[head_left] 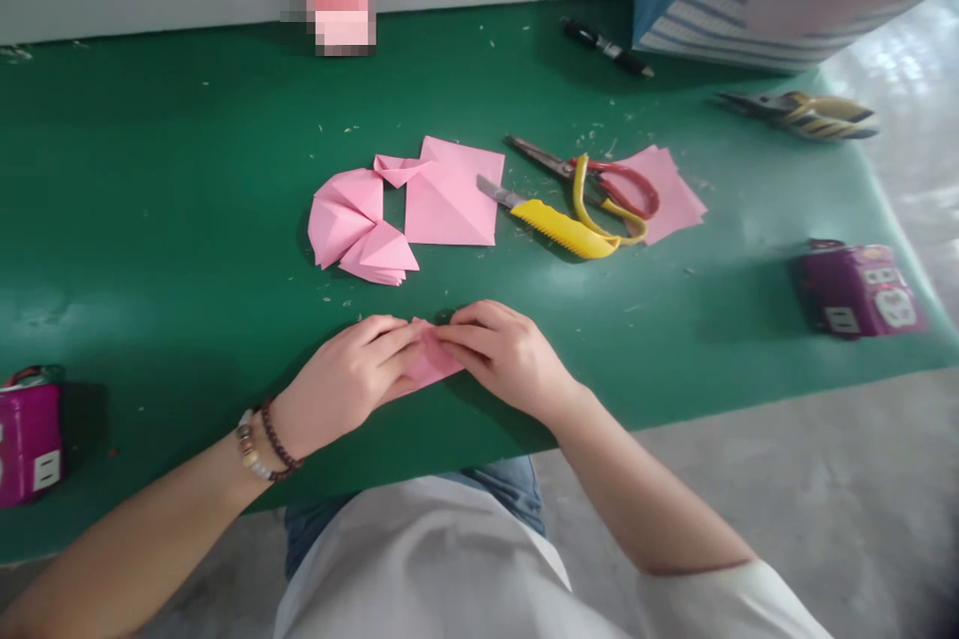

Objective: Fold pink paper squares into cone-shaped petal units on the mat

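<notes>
Near the table's front edge, a folded piece of pink paper [433, 359] lies between my two hands. My left hand [360, 367] grips its left part, fingers pressed together over it. On the opposite end, my right hand [509, 354] pinches the paper with bent fingers. Both hands partly cover the paper, so its full shape is hidden. Just beyond them sit folded pink paper pieces [346, 220] in a fan-like cluster. Touching that cluster is a creased pink square [457, 195], with the blade tip of a yellow-handled knife [565, 229] resting on its right edge.
Red-and-yellow-handled scissors [546, 158] overlap a stack of pink paper squares [670, 195]. Farther back lie a black pen [606, 47] and pliers [805, 113], near a blue-and-white box [719, 10]. Purple packs [861, 290] stand at both sides of the green table [187, 170].
</notes>
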The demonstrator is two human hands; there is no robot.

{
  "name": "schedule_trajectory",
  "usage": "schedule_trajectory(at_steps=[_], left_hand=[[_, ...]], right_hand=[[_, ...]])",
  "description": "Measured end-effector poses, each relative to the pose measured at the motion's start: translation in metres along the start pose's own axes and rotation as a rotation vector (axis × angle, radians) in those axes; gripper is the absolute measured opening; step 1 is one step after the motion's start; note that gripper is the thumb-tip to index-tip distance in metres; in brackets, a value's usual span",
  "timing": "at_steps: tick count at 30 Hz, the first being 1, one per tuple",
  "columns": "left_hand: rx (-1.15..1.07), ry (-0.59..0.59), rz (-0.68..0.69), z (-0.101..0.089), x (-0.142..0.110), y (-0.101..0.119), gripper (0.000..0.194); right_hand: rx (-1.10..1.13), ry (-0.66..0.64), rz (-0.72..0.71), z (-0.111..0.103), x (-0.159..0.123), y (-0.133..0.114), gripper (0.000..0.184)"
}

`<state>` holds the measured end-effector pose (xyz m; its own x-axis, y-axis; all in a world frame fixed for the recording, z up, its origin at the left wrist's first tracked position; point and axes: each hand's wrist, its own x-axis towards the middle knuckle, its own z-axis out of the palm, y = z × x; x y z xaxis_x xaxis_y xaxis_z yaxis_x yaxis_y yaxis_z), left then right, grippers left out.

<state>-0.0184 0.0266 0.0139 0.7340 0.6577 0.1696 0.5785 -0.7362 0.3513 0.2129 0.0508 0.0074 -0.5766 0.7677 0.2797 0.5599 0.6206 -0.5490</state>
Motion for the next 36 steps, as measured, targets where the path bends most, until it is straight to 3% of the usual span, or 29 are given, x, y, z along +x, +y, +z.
schedule_trajectory(at_steps=[5, 9, 12, 18, 36], left_hand=[[0.016, 0.020, 0.026, 0.001, 0.001, -0.001, 0.022], [0.015, 0.032, 0.021, 0.001, 0.000, -0.001, 0.025], [0.010, 0.053, 0.028, 0.001, -0.001, -0.001, 0.027], [0.005, 0.035, 0.014, 0.001, -0.001, -0.002, 0.021], [-0.052, 0.064, 0.011, 0.004, -0.005, -0.004, 0.029]], right_hand=[[0.069, 0.143, 0.229, -0.014, -0.023, -0.043, 0.015], [0.363, -0.058, 0.459, -0.005, -0.047, -0.083, 0.025], [0.430, -0.122, 0.515, 0.007, -0.052, -0.095, 0.025], [0.452, -0.150, 0.563, 0.014, -0.050, -0.098, 0.019], [0.430, 0.066, 0.814, -0.001, -0.065, -0.065, 0.015]])
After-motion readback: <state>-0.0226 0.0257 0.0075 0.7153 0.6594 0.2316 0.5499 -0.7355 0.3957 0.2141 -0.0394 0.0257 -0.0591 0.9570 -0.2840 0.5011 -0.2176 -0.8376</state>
